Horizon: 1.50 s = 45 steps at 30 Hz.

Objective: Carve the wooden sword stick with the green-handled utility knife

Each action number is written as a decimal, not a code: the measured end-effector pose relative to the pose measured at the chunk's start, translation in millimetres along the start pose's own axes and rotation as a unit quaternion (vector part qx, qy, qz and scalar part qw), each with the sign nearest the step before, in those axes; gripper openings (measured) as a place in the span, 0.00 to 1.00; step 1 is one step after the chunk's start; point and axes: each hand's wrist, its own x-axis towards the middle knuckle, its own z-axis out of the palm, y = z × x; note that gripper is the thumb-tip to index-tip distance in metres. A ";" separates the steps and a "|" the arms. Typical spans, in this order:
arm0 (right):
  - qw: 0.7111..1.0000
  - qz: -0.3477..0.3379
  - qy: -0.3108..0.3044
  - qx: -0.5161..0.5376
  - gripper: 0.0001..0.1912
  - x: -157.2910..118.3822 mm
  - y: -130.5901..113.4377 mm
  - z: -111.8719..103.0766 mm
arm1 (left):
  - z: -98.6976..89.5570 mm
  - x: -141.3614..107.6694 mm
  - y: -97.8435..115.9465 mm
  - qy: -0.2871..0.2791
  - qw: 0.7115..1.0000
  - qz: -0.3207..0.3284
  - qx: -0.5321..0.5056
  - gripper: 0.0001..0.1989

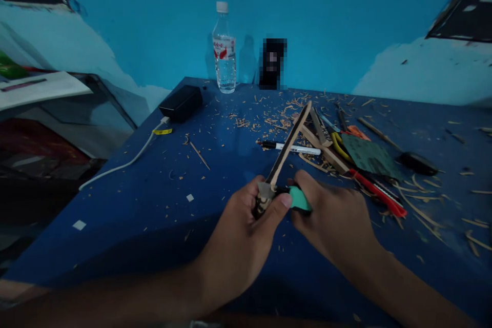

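A long thin strip of wood (290,143), dark on its face and pale along its cut edge, slants up and away over the table. My left hand (240,233) is closed around its near end, with the thumb reaching across to the knife. In my right hand (334,220) is a carving knife (299,199) with a green and black handle. Its short grey blade lies against the wood just above my left fingers. Part of the handle is hidden inside my right fist.
Wood shavings litter the blue table (154,215). Around the strip's far end lie a marker (295,148), wooden pieces (330,156), a red utility knife (378,192) and a green sheet (371,154). Farther back stand a water bottle (225,56) and a black box (181,102) with a white cable.
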 end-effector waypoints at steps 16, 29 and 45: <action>0.988 0.052 0.035 0.141 0.06 5.7 33.6 -4.7 | -9.3 3.3 14.0 -0.085 0.980 -0.124 -0.134 0.18; 0.935 -0.026 -0.160 0.315 0.07 -14.7 8.2 -3.8 | -8.1 -2.4 13.8 -0.120 0.984 -0.081 -0.101 0.16; 0.989 -0.027 -0.093 0.115 0.09 -9.4 -3.0 -8.6 | -13.0 0.6 3.3 -0.066 0.974 0.064 0.208 0.14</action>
